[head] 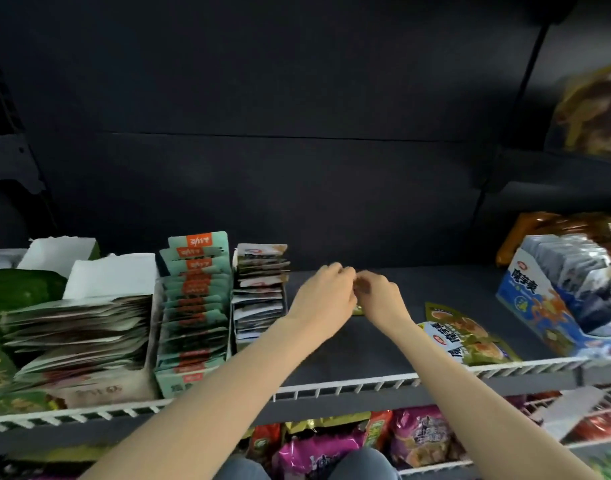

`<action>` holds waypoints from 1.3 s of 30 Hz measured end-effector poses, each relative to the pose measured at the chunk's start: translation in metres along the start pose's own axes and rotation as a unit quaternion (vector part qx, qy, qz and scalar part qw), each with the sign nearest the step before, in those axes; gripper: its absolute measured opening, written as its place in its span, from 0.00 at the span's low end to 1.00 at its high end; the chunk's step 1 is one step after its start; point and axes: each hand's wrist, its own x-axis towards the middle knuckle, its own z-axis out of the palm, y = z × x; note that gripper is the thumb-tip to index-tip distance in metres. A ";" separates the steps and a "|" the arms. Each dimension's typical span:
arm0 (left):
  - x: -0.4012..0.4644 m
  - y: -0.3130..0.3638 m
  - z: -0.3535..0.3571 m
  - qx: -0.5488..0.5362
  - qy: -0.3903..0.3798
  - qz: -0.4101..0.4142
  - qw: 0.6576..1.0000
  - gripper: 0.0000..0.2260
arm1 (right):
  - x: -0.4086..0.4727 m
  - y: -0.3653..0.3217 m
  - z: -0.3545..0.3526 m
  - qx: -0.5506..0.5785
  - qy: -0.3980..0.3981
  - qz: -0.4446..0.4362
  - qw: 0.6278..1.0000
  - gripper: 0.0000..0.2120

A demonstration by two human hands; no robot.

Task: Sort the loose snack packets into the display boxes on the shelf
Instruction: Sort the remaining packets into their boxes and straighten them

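Note:
My left hand point(323, 294) and my right hand point(378, 294) meet over the middle of the dark shelf point(335, 355), fingers curled round a small packet point(359, 309), mostly hidden; only a green corner shows below. Left of the hands stands a narrow display box of white and olive packets point(259, 292), then a box of teal and orange packets point(193, 306). Loose yellow-green snack packets point(467, 336) lie flat to the right of my right forearm. A blue display box point(539, 306) of silver-blue packets stands at far right.
A white wire rail point(349, 384) runs along the shelf's front edge. At far left sit a wide box of stacked packets point(79, 341) and white cartons point(113, 275). Pink and purple bags point(422, 434) fill the shelf below. Orange bags point(574, 226) stand behind the blue box.

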 end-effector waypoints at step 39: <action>-0.037 -0.074 -0.116 -0.050 0.217 -0.025 0.974 0.09 | -0.003 -0.134 -0.004 0.104 0.010 -0.145 0.984 0.10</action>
